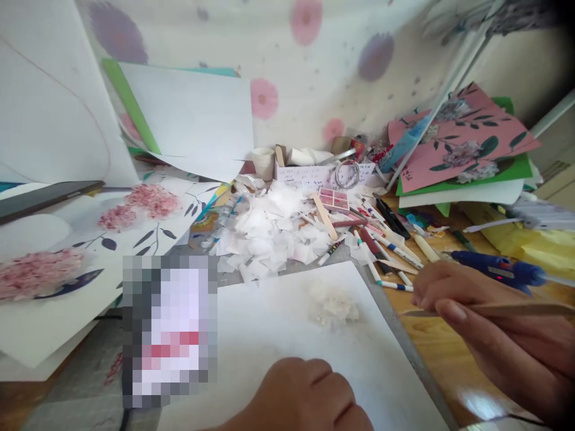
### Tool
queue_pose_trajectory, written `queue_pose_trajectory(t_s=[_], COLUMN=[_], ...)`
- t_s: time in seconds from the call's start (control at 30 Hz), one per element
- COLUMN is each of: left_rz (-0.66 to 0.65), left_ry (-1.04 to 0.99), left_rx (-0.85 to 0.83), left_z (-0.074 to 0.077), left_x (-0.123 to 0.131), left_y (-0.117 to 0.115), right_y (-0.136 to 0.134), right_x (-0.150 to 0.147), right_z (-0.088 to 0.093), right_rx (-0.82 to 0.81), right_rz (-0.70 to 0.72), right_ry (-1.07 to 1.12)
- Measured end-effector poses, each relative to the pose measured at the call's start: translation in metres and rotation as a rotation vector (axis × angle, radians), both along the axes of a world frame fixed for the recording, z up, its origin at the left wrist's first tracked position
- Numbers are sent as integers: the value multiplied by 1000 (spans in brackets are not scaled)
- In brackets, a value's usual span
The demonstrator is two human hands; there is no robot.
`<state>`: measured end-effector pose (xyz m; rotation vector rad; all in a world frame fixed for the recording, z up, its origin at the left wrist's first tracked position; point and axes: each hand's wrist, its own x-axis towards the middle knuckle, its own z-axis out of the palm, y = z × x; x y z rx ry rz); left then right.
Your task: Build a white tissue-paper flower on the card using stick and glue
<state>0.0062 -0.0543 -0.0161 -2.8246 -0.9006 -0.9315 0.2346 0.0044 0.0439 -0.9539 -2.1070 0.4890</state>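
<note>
Right hand: the right hand (487,335) grasps a slender tan tool (516,309) between thumb and curled fingers, above the wooden bench (453,350) to the right of the drawing sheet.
Right hand pose: it enters from the right edge, thumb stretched along the near side of the tool, forefinger bent over the top.
Tool: slim, smooth and pointed, lying almost level; its tip aims left, toward the flower cluster but well apart from it.
Left hand: the left hand (309,395) lies low over the near part of the sheet, back upward, fingers folded under and knuckles toward the flower; the fingertips are hidden, so whether it grips anything cannot be told.
White sheet: the white sheet (256,323) lies flat and slightly askew on a grey mat (422,365), plain but for the cluster.
Flower cluster: the flower cluster (339,306) sits near the sheet's far right corner, cream-white, ruffled and raised, with a faint yellowish-brown haze around it.
Beyond the sheet: a loose heap of white petal scraps (265,230), with marker pens (398,248) at its right.
Behind the right hand: a blue glue gun (494,267).
Left side: a sheet with pink flowers (153,200) and dark leaves.
</note>
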Motion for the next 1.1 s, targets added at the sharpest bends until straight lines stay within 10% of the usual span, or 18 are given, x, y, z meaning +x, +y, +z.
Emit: queue_pose_trajectory(t_s=[0.3,0.57,0.9,1.1], left_rz=[69,13,581,347], left_ry=[-251,-239,-793,-668], left_rx=[62,-59,-434,-919], left_z=[-32,-14,42,35], left_x=[6,-1,-35,-32], left_y=[6,11,32,42], right_y=[86,104,71,26], right_x=[-96,-160,-113,-81], right_z=[-5,-24,7,5], right_rx=[-53,-74,-542,-876], right_rz=[179,228,126,33], right_ry=[-497,-706,-354,-6])
